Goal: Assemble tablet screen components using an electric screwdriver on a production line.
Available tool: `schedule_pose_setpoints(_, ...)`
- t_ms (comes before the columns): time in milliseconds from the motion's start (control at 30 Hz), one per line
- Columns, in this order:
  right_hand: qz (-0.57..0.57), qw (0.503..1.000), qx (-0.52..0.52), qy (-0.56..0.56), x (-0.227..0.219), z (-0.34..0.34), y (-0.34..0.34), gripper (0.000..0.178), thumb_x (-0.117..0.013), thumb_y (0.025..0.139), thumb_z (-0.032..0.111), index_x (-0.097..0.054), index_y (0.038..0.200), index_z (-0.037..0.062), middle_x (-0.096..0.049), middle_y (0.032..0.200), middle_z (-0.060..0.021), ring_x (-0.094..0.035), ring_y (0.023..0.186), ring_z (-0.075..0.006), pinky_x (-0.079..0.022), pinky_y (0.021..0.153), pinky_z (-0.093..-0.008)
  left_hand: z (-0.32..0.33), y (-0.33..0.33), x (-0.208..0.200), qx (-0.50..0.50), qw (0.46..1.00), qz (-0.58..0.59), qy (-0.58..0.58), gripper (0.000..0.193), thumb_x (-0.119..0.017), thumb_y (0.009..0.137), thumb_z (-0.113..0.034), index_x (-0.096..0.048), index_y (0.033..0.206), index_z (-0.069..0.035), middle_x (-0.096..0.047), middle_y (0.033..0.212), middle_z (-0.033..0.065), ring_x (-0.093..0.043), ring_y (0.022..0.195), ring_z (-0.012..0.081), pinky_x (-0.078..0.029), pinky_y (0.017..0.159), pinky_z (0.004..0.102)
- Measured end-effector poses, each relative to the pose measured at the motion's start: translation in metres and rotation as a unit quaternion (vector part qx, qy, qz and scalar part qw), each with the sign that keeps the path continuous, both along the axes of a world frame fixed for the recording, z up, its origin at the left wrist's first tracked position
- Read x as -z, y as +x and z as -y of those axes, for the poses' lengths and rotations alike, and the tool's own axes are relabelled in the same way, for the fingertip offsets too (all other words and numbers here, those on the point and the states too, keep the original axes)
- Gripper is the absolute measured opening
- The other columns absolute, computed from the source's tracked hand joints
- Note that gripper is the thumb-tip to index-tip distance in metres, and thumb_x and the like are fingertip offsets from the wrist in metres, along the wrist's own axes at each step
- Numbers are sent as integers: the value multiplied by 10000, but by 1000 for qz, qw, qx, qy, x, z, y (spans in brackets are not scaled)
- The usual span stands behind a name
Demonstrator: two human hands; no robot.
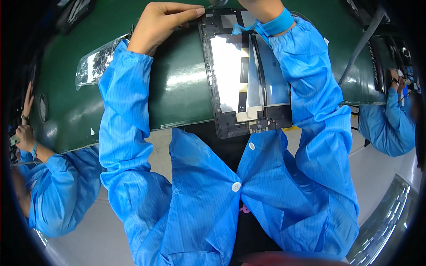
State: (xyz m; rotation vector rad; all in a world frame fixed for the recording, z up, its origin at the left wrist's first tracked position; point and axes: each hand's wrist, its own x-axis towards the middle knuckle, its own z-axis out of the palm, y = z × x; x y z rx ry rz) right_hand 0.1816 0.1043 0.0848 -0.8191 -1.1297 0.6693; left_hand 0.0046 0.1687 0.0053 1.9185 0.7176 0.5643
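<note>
An opened tablet (275, 116) with a black frame lies on the green table, its near end reaching over the table's edge. Bright silvery panels, a dark ribbon cable (258, 71) and a small circuit board show inside it. My left hand (162, 26) is closed at the far left corner of the tablet, thumb and fingers pinching its rim. Over the far right part of the tablet is my right hand (262, 9), with a blue wrist strap (278, 23). Its fingers are cut off by the upper edge. A small metallic thing (218, 2) shows between the hands, too cropped to name.
A clear plastic bag (95, 66) with dark small parts lies left on the green table (177, 99). A grey strap (361, 44) crosses at the right. Co-workers in blue sleeves (66, 190) sit on both sides. A round grille (43, 107) is at far left.
</note>
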Motion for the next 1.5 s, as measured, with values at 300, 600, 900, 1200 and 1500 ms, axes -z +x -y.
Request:
schedule_pose_setpoints(300,4,1000,-7,10,2,-5,-1,201,-602,930,137,-679,957,-46,-691,756,-92,-608,508,-114,-464,432,-263,-7,4,11,3,999,-4,44,274,-725,947,-217,-770,1171,-67,-755,1067,43,-636,884,107,-496,751,242)
schedule_pose_setpoints(600,-10,997,-69,-17,7,-16,-9,223,-603,940,160,-687,844,-23,-693,737,-94,-602,498,-121,-453,427,-260,-7,2,17,-5,999,0,50,281,-760,926,-222,-771,1135,-35,-747,959,31,-623,837,80,-466,704,222)
schedule_pose_setpoints(900,-2,999,-32,-35,9,-21,0,225,-604,931,177,-691,862,-19,-700,736,-109,-606,502,-117,-455,421,-254,-2,0,8,-48,999,-16,-8,305,-754,936,-268,-773,1139,-42,-754,1004,29,-645,905,95,-483,755,222)
schedule_pose_setpoints(1200,7,999,-28,-22,6,-21,0,257,-608,923,185,-695,791,-17,-674,672,-84,-598,485,-110,-458,430,-255,-16,0,13,-11,999,-14,-29,303,-685,997,-301,-705,1184,-64,-667,914,-44,-548,779,26,-398,632,196)
schedule_pose_setpoints(1500,9,999,-38,-33,6,-17,4,246,-625,901,172,-689,771,-27,-627,580,-66,-583,456,-119,-450,427,-259,-9,3,14,15,999,34,21,290,-706,976,-235,-745,1202,-57,-750,1026,8,-624,877,53,-447,721,183)
